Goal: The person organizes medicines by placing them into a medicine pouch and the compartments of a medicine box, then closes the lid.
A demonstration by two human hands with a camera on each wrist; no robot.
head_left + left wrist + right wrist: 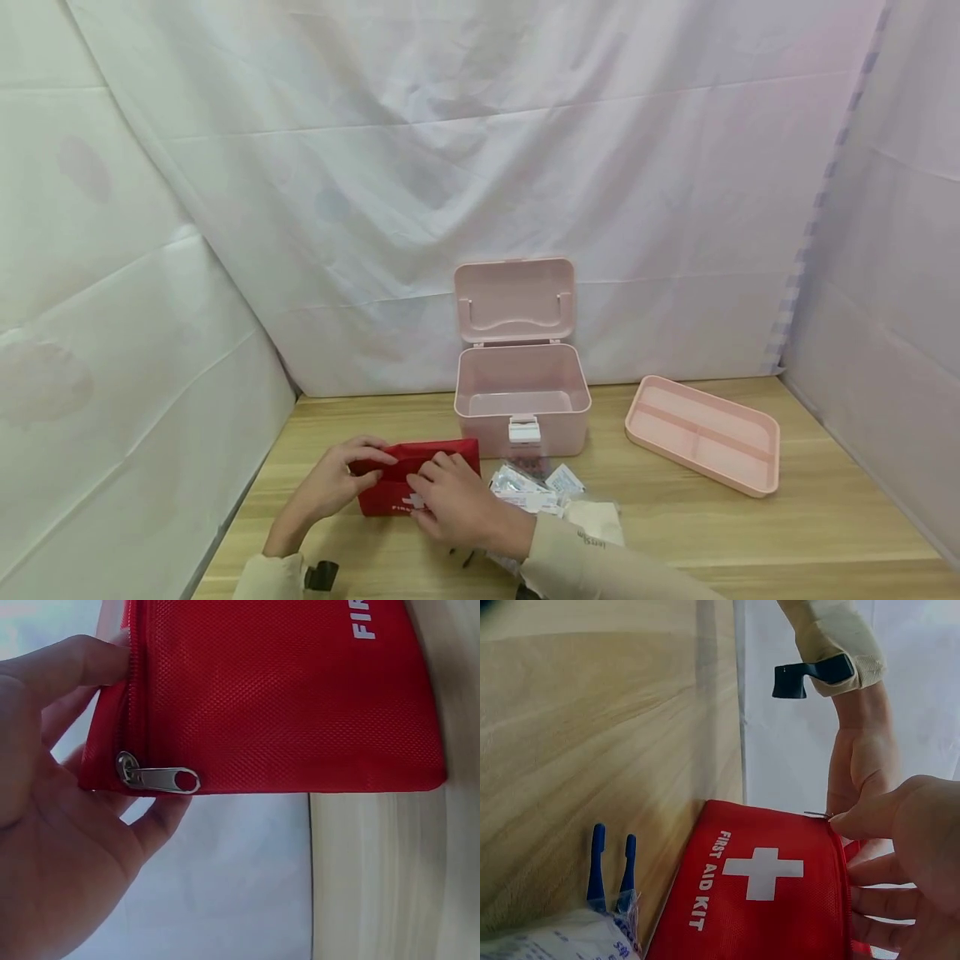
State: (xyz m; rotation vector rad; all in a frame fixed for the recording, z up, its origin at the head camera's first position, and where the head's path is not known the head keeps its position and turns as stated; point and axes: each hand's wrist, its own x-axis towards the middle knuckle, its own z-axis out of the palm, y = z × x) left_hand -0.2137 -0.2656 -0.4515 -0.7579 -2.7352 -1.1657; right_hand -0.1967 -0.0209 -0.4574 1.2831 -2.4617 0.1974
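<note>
A red zippered first aid pouch (378, 502) stands upright on the wooden table, its top gaping and its white cross facing me. My left hand (327, 485) grips its left top corner; the left wrist view shows thumb and fingers either side of the zipper edge, above the metal zipper pull (159, 779). At the right part of the opening, my right hand (463, 510) holds the front rim. In the right wrist view its thumb lies near the zipper end and its fingers bend over the edge. The inside of the pouch is mostly hidden.
Behind stands a pink box (480, 437) with its lid (516, 302) raised. A pink divided tray (763, 483) lies at the right. Small packets (565, 482), a cream-coloured pack (597, 518) and two blue prongs (596, 866) in clear wrapping lie beside my right forearm.
</note>
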